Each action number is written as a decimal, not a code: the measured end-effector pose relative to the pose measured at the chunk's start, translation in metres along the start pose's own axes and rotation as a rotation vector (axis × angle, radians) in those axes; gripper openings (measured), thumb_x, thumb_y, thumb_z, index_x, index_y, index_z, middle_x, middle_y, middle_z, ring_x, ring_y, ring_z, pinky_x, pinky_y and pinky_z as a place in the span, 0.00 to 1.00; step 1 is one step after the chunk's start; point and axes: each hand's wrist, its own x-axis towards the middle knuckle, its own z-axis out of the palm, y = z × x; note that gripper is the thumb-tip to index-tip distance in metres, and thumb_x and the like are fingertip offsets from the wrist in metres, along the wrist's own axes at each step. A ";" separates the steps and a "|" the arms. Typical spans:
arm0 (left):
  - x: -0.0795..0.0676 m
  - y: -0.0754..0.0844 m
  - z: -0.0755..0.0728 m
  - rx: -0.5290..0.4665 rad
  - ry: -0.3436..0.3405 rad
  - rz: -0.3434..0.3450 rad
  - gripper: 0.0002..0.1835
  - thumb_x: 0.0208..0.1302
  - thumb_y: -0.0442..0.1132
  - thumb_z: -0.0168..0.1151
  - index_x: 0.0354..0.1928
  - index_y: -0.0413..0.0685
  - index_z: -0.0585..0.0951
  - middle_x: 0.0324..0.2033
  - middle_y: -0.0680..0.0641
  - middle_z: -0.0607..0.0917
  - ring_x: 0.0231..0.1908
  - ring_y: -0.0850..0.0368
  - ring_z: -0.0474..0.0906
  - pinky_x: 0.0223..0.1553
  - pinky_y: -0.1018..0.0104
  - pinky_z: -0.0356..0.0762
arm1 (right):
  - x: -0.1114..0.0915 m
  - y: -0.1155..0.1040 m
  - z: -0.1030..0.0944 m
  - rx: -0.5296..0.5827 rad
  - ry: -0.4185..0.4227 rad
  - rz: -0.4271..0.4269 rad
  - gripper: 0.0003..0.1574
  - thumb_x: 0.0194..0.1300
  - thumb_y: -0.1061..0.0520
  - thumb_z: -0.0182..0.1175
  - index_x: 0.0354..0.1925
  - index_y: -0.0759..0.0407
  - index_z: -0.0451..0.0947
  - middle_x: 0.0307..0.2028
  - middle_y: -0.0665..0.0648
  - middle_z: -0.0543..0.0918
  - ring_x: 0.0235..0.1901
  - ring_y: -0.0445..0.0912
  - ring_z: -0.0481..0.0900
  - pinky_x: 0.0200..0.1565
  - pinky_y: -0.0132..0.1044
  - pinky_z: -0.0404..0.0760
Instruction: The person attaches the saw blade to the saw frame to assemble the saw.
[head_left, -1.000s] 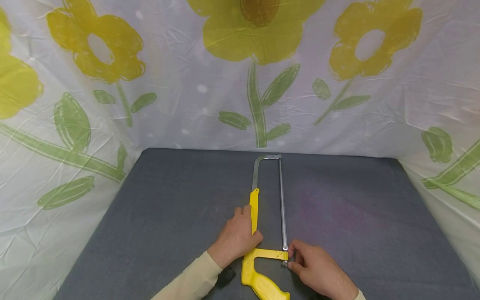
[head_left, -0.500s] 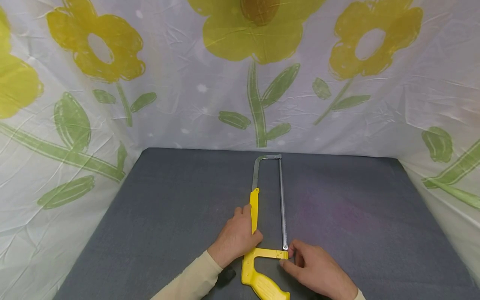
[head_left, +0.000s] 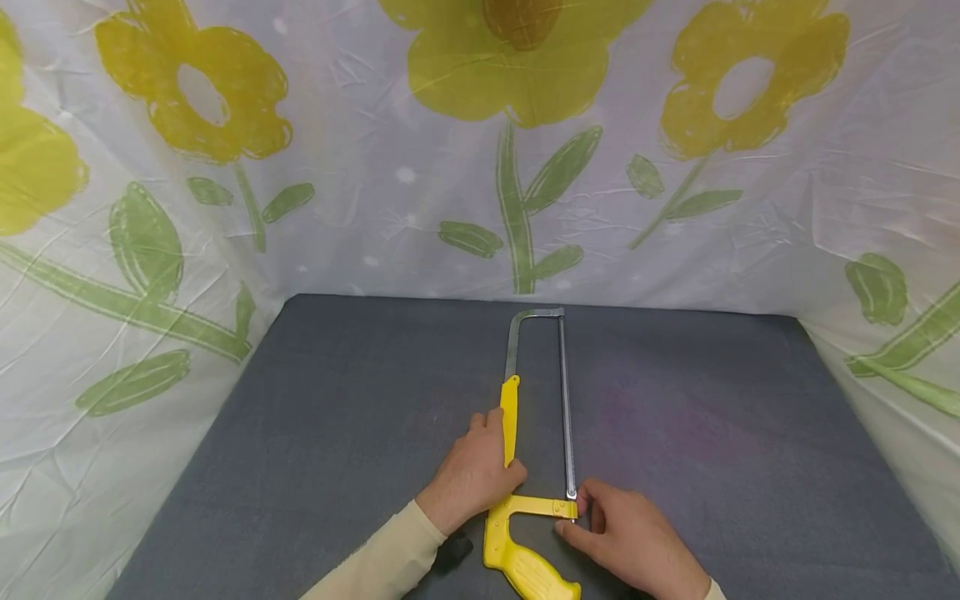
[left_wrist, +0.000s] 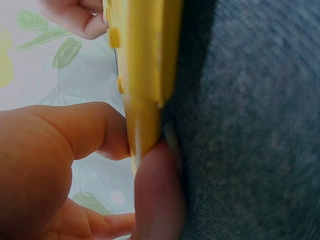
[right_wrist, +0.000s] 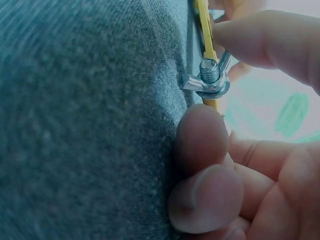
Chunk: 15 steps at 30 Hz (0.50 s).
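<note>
A hacksaw (head_left: 536,507) with a yellow handle and a steel front bow lies flat on the dark cloth, its handle towards me. Its blade (head_left: 566,408) runs along the right side. My left hand (head_left: 472,475) grips the yellow spine, thumb and fingers on either side of it. At the near end of the blade, my right hand (head_left: 630,533) works on a metal wing nut (right_wrist: 212,86) on a threaded stud. In the right wrist view the thumb touches one wing, and curled fingers (right_wrist: 205,137) lie just below the nut. In the head view the thumb mostly hides the nut.
Dark grey cloth (head_left: 360,400) covers the table. A small black object (head_left: 452,552) lies beside the left wrist, partly hidden by the sleeve. A white sheet with printed yellow flowers (head_left: 360,167) hangs around the back and sides.
My right thumb has moved leftwards across the wing nut, which showed plainly a second ago. The left hand and the hacksaw hold their places.
</note>
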 end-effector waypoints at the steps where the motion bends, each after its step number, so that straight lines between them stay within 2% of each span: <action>1: 0.000 0.000 0.000 -0.003 -0.001 0.002 0.46 0.63 0.40 0.71 0.80 0.34 0.62 0.57 0.34 0.77 0.32 0.50 0.76 0.33 0.58 0.82 | 0.000 0.000 0.000 -0.001 0.003 -0.006 0.22 0.61 0.34 0.76 0.34 0.43 0.77 0.18 0.46 0.72 0.17 0.42 0.67 0.22 0.33 0.60; 8: 0.000 -0.001 -0.001 -0.001 -0.001 0.011 0.46 0.63 0.40 0.71 0.80 0.33 0.63 0.57 0.34 0.77 0.32 0.50 0.76 0.34 0.57 0.82 | -0.001 0.004 0.001 -0.008 0.021 -0.069 0.18 0.62 0.37 0.76 0.34 0.41 0.78 0.18 0.44 0.74 0.16 0.39 0.66 0.21 0.32 0.61; 15: 0.000 -0.001 0.000 -0.004 -0.002 0.004 0.46 0.63 0.40 0.72 0.79 0.34 0.63 0.57 0.34 0.77 0.32 0.50 0.77 0.33 0.58 0.82 | 0.000 0.004 0.000 0.011 0.007 -0.057 0.17 0.62 0.40 0.76 0.33 0.42 0.78 0.18 0.45 0.74 0.16 0.40 0.66 0.20 0.33 0.61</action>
